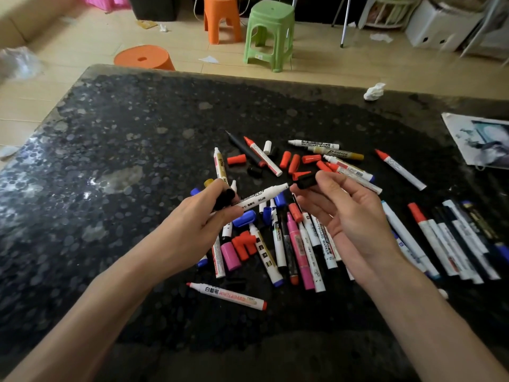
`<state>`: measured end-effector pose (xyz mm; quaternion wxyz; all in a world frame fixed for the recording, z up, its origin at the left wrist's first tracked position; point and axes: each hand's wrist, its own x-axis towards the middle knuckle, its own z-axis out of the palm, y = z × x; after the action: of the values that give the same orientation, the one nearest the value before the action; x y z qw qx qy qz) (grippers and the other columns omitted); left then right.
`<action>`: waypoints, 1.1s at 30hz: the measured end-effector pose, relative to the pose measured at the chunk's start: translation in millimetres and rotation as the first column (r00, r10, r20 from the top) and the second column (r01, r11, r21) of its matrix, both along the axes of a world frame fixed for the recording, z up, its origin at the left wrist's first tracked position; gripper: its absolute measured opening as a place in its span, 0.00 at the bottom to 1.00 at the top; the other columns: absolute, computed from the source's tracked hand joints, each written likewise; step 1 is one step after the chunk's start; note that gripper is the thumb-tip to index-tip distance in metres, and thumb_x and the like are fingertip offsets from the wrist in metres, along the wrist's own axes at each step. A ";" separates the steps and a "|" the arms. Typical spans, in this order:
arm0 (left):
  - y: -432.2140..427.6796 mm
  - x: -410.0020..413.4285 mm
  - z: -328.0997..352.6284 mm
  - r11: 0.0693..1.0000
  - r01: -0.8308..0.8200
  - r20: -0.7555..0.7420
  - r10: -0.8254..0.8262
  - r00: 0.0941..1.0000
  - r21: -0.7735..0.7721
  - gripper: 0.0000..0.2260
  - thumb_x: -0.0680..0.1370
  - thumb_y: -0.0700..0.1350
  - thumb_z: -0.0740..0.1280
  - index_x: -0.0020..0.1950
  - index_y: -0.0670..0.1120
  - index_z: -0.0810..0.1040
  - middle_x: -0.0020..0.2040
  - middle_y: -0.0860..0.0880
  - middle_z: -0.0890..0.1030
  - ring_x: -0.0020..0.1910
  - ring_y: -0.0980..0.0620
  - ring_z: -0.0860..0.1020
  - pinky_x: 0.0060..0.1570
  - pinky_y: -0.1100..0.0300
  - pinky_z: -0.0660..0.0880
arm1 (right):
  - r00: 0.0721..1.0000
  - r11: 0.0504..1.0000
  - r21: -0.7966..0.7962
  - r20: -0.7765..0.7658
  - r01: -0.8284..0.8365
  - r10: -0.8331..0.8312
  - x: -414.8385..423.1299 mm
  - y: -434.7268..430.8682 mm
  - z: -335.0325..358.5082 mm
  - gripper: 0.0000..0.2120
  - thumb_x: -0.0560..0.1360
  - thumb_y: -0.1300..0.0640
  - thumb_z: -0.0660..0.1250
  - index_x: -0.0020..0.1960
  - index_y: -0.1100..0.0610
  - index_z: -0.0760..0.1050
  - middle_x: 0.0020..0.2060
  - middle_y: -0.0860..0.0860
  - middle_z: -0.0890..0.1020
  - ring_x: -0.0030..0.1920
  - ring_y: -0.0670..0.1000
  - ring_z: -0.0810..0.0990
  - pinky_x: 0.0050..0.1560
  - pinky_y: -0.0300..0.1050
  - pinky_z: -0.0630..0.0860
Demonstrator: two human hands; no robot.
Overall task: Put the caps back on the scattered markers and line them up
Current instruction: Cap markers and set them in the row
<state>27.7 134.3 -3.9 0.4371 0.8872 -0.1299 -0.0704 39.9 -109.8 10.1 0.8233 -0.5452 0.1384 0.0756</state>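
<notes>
My left hand [205, 216] grips a white marker [261, 196] by its black rear end, its uncapped tip pointing right. My right hand [344, 213] pinches a black cap [306, 181] between thumb and fingertips, just right of the marker's tip and a small gap away from it. Under both hands lies a scattered pile of markers [297, 244] and loose red caps [294, 163], blue caps [244, 218] and a pink cap [230, 256]. At the right, several capped markers [451, 241] lie side by side in a row.
The dark speckled table [110, 161] carries a crumpled tissue [374, 91] at the far edge and a printed paper [480, 139] at the right. Beyond the table stand a green stool [268, 34] and orange stools [221, 19].
</notes>
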 end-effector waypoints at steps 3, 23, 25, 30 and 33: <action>-0.2 0.9 -0.3 1.000 -0.012 0.010 0.012 1.000 0.003 0.07 0.84 0.47 0.63 0.51 0.44 0.72 0.38 0.69 0.76 0.34 0.62 0.74 0.37 0.71 0.70 | 0.999 0.999 -0.009 -0.007 -0.033 0.033 0.7 -1.5 -0.2 0.11 0.84 0.59 0.64 0.63 0.63 0.77 0.52 0.59 0.87 0.54 0.58 0.88 0.55 0.49 0.85; -3.3 4.7 -0.6 0.998 -0.014 0.028 0.012 1.000 0.062 0.03 0.82 0.50 0.65 0.51 0.52 0.75 0.42 0.63 0.79 0.39 0.61 0.77 0.40 0.71 0.70 | 0.838 0.653 -0.757 0.332 -0.038 0.433 5.1 -18.9 -9.7 0.16 0.77 0.65 0.73 0.62 0.50 0.84 0.53 0.44 0.83 0.55 0.45 0.83 0.57 0.36 0.78; -3.7 4.7 0.1 0.998 -0.010 0.021 0.009 1.000 0.061 0.04 0.82 0.51 0.65 0.52 0.53 0.76 0.41 0.61 0.79 0.41 0.61 0.78 0.41 0.71 0.71 | 0.816 0.629 -0.777 0.338 -0.039 0.468 4.2 -18.6 -9.5 0.17 0.78 0.65 0.73 0.63 0.50 0.83 0.53 0.43 0.82 0.56 0.44 0.82 0.56 0.34 0.77; -5.3 3.9 2.7 0.999 0.009 0.026 -0.010 1.000 0.053 0.05 0.81 0.52 0.65 0.53 0.52 0.78 0.42 0.59 0.80 0.43 0.62 0.78 0.43 0.71 0.71 | 0.817 0.645 -0.763 0.345 -0.044 0.463 1.5 -17.7 -5.6 0.16 0.76 0.63 0.75 0.60 0.47 0.83 0.50 0.41 0.86 0.55 0.42 0.85 0.58 0.37 0.80; -5.3 2.8 5.2 0.999 0.004 0.057 -0.006 0.998 0.045 0.03 0.81 0.49 0.67 0.53 0.52 0.78 0.42 0.65 0.79 0.42 0.64 0.78 0.43 0.72 0.71 | 0.823 0.678 -0.731 0.341 -0.072 0.455 -0.1 -18.0 -4.0 0.15 0.76 0.64 0.75 0.58 0.48 0.84 0.49 0.40 0.87 0.51 0.42 0.87 0.57 0.38 0.81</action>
<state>30.5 129.1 1.4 0.4129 0.8981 -0.1429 -0.0489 39.8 -127.7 6.1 0.5452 -0.8259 -0.1437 -0.0018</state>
